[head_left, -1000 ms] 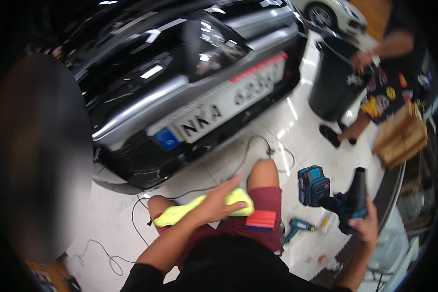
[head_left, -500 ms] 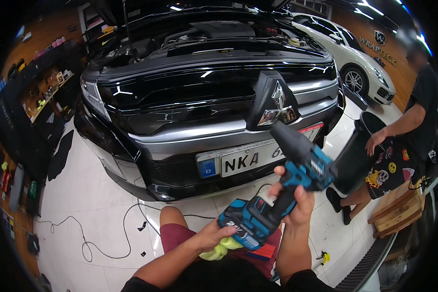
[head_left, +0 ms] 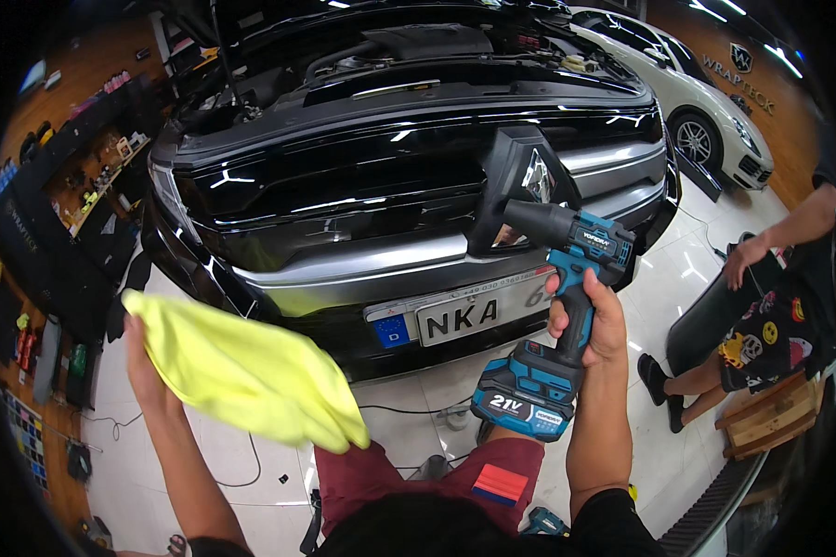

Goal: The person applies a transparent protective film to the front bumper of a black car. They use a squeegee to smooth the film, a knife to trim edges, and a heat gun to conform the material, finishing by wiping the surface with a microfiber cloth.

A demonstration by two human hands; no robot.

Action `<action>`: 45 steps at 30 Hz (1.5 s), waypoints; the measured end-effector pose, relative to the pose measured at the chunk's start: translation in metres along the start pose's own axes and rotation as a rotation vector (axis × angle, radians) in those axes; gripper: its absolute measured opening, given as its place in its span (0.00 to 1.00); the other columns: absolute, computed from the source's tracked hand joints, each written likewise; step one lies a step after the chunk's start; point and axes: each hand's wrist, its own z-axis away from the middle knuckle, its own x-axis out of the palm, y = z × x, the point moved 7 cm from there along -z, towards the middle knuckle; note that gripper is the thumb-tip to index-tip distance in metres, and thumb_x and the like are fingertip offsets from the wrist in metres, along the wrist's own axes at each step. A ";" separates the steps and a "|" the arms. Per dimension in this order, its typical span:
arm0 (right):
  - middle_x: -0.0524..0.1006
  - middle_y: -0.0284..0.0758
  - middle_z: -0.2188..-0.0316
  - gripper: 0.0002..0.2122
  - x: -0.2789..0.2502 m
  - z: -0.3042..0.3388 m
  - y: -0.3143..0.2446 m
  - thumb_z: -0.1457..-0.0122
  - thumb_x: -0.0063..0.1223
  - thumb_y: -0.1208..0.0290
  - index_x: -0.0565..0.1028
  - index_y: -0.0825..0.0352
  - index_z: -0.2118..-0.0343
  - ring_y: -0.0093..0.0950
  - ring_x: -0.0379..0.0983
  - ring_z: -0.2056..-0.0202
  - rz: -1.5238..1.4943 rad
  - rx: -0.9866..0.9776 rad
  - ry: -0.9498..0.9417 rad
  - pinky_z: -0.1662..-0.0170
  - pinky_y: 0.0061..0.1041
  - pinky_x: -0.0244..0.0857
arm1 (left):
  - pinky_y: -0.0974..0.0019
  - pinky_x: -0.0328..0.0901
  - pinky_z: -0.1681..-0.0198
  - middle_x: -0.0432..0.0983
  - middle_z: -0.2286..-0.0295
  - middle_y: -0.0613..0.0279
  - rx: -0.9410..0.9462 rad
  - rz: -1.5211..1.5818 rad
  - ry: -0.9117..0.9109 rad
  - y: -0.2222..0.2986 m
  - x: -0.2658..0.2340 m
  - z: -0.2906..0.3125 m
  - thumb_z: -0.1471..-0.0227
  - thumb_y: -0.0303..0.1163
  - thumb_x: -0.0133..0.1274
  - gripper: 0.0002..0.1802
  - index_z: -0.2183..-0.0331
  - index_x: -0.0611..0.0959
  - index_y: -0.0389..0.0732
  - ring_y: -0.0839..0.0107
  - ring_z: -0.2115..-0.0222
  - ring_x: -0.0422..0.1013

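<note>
My right hand (head_left: pixel 593 320) grips the handle of a blue and black cordless blower (head_left: pixel 539 371), its battery pack at the bottom. The blower's black nozzle points left, in front of the large emblem (head_left: pixel 520 186) on the black car's grille, and hides part of it. Out to the left, my left hand (head_left: pixel 142 357) is closed on one end of a yellow-green cloth (head_left: pixel 251 371), which stretches in the air toward my lap. Beyond both hands stands the car's front (head_left: pixel 344 200) with its licence plate (head_left: pixel 460 320).
The hood is raised over the engine bay (head_left: pixel 390 56). At the right, another person's hand (head_left: pixel 745 258) is near a dark bin (head_left: pixel 715 306); a wooden step (head_left: pixel 771 413) stands below. A red and blue flat card (head_left: pixel 501 484) lies on my thigh. A cable (head_left: pixel 241 483) crosses the floor.
My left hand has left the blower's battery and swung out left, spreading the cloth that was bunched under it. The right hand still holds the blower, now turned more upright, its nozzle farther left.
</note>
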 end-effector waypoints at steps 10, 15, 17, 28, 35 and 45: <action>0.77 0.43 0.65 0.18 0.003 -0.016 0.006 0.34 0.50 0.62 0.69 0.76 0.53 0.28 0.75 0.79 0.009 0.018 -0.001 0.78 0.26 0.73 | 0.52 0.69 0.58 0.78 0.63 0.45 0.830 -1.165 -0.567 -0.122 0.282 -0.015 0.43 0.28 0.54 0.10 0.59 0.82 0.36 0.47 0.62 0.75; 0.77 0.43 0.66 0.17 0.000 -0.015 0.000 0.34 0.49 0.63 0.70 0.76 0.53 0.27 0.75 0.79 0.049 -0.011 0.035 0.79 0.26 0.72 | 0.52 0.69 0.58 0.80 0.66 0.43 0.807 -1.034 -0.609 -0.148 0.333 -0.010 0.41 0.28 0.52 0.12 0.55 0.82 0.37 0.46 0.64 0.76; 0.77 0.43 0.66 0.17 0.001 -0.015 -0.001 0.34 0.50 0.63 0.70 0.75 0.54 0.27 0.75 0.79 0.072 0.004 0.039 0.79 0.26 0.72 | 0.52 0.68 0.53 0.79 0.62 0.42 0.853 -1.066 -0.628 -0.150 0.336 -0.007 0.41 0.26 0.51 0.15 0.52 0.81 0.37 0.45 0.61 0.75; 0.78 0.41 0.67 0.17 0.025 -0.019 0.009 0.34 0.51 0.63 0.70 0.74 0.54 0.27 0.74 0.80 0.134 0.017 0.041 0.79 0.26 0.72 | 0.54 0.68 0.51 0.79 0.61 0.42 0.835 -1.086 -0.745 -0.144 0.323 -0.009 0.41 0.25 0.48 0.17 0.50 0.79 0.38 0.45 0.59 0.75; 0.78 0.42 0.67 0.17 0.037 -0.019 0.021 0.35 0.51 0.63 0.70 0.76 0.55 0.27 0.74 0.80 0.178 0.023 0.025 0.79 0.26 0.72 | 0.54 0.70 0.57 0.79 0.65 0.43 0.840 -1.121 -0.717 -0.133 0.300 -0.013 0.41 0.24 0.48 0.16 0.51 0.79 0.37 0.46 0.64 0.76; 0.78 0.41 0.66 0.18 0.051 -0.019 0.045 0.36 0.54 0.63 0.71 0.76 0.56 0.27 0.74 0.80 0.181 0.065 -0.003 0.79 0.26 0.72 | 0.54 0.69 0.58 0.79 0.65 0.42 0.704 -1.103 -0.651 -0.115 0.249 -0.029 0.39 0.26 0.47 0.15 0.52 0.79 0.36 0.45 0.65 0.76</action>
